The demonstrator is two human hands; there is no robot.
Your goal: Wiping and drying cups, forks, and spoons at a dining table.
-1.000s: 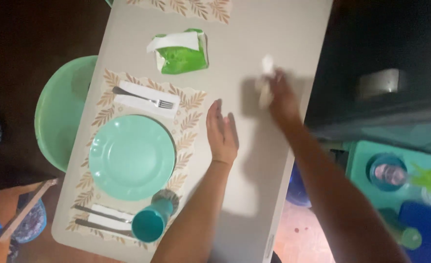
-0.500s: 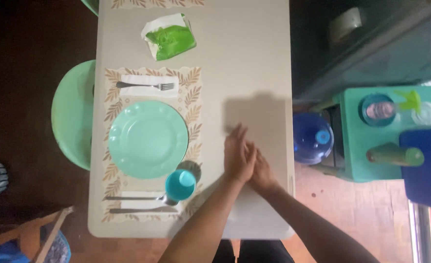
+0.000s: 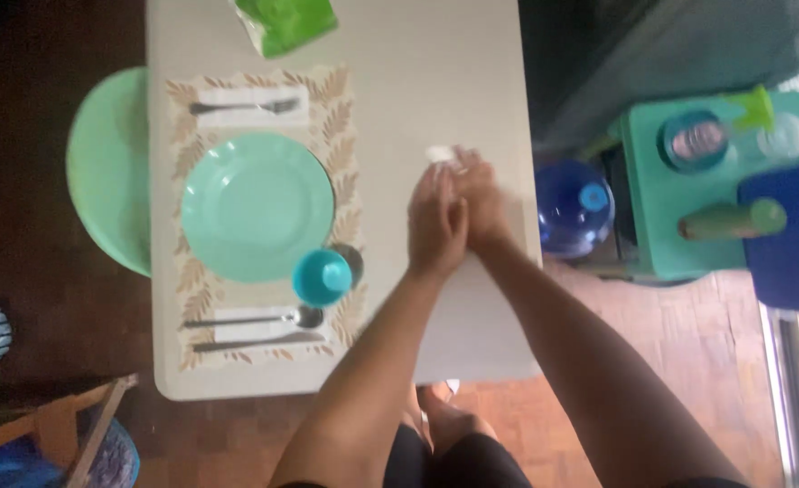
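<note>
Hands: I am pressing left hand and right hand together over the bench.
Fingers: closing narrow on a white wad.
Plate: lying at 9 o'clock.

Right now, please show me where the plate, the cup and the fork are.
plate (image 3: 256, 206): head view, on the flat middle.
cup (image 3: 322, 277): head view, on its open mouth.
fork (image 3: 241, 107): head view, on the handle, upon the napkin.

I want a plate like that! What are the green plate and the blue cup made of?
The green plate looks like plastic or melamine: even mint colour, soft dull sheen, moulded scalloped rim. Glazed ceramic is possible. The blue cup looks like plastic too: solid teal colour, thin smooth rim, matte finish.
</note>
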